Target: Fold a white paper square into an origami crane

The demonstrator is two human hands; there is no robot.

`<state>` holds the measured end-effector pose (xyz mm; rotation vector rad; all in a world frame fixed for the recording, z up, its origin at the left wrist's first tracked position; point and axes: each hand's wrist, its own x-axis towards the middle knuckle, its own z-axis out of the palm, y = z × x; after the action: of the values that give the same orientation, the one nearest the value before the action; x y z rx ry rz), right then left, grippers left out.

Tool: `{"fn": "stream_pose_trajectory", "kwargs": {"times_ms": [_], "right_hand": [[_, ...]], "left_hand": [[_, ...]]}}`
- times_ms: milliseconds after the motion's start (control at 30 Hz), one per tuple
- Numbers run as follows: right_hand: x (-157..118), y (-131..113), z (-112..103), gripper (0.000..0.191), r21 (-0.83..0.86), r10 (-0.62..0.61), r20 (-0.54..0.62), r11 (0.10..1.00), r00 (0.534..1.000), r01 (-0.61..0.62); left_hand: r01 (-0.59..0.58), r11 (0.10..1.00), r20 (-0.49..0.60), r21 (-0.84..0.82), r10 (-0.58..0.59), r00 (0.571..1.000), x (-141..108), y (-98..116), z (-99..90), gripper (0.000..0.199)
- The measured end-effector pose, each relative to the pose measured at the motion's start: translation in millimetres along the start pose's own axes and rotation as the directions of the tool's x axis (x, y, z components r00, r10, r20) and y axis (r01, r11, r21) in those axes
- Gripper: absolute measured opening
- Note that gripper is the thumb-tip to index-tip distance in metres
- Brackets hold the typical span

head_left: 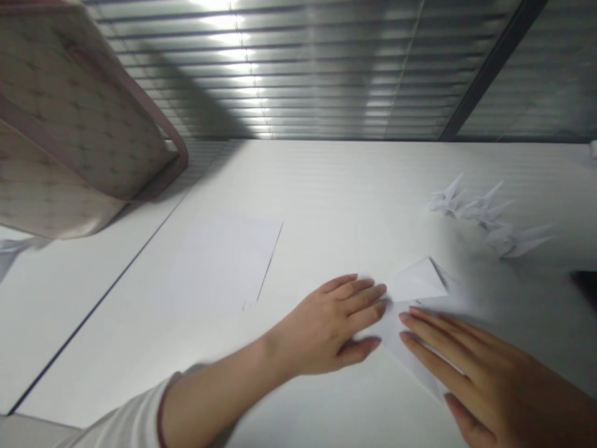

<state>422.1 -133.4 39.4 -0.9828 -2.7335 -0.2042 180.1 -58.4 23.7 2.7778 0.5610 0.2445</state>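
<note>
A partly folded sheet of white paper (418,280) lies on the white table, its upper part showing a triangular flap. At its left edge rests my left hand (338,323), palm down, with the fingers stretched out and the tips touching the paper. My right hand (471,361) lies over the paper's lower right part, fingers extended flat and thumb apart. Part of the sheet is hidden beneath the right hand. Up and to the right stand several folded white paper cranes (515,239) in a slanting row.
A stack or sheet of white paper (226,264) lies left of centre. A patterned bag with pink trim (84,130) stands at the upper left. Behind the table (326,186) is a window with blinds (317,68). A dark object (586,286) shows at the right edge.
</note>
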Motion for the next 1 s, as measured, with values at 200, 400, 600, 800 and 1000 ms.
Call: {"fn": "stream_pose_trajectory", "kwargs": {"times_ms": [200, 400, 600, 800, 1000], "right_hand": [[0, -1, 0, 0.046, 0.028, 0.014, -0.006, 1.0, 1.0, -0.014], [2, -7, 2, 0.048, -0.015, 0.026, -0.011, 1.0, 1.0, -0.026], [7, -1, 2, 0.041, 0.034, 0.043, -0.054, 0.999, 0.998, -0.041], [7, 18, 1, 0.028, 0.228, 0.135, -0.049, 0.966, 0.99, -0.121], [0, 31, 6, 0.029, 0.331, 0.035, 0.031, 0.943, 0.999, -0.043]], "left_hand": [[0.014, 0.999, -0.024, -0.044, -0.015, 1.0, -1, 0, 1.6, 0.048], [-0.005, 1.0, -0.1, 0.0, 0.005, 0.995, 3, 2, 6.6, 0.057], [0.01, 0.999, -0.104, 0.036, -0.007, 0.995, 3, 6, 12.9, 0.061], [0.025, 0.999, -0.11, 0.032, -0.021, 0.994, 3, 6, 9.2, 0.046], [0.043, 0.998, -0.096, 0.051, -0.038, 0.995, 3, 7, 8.9, 0.046]]}}
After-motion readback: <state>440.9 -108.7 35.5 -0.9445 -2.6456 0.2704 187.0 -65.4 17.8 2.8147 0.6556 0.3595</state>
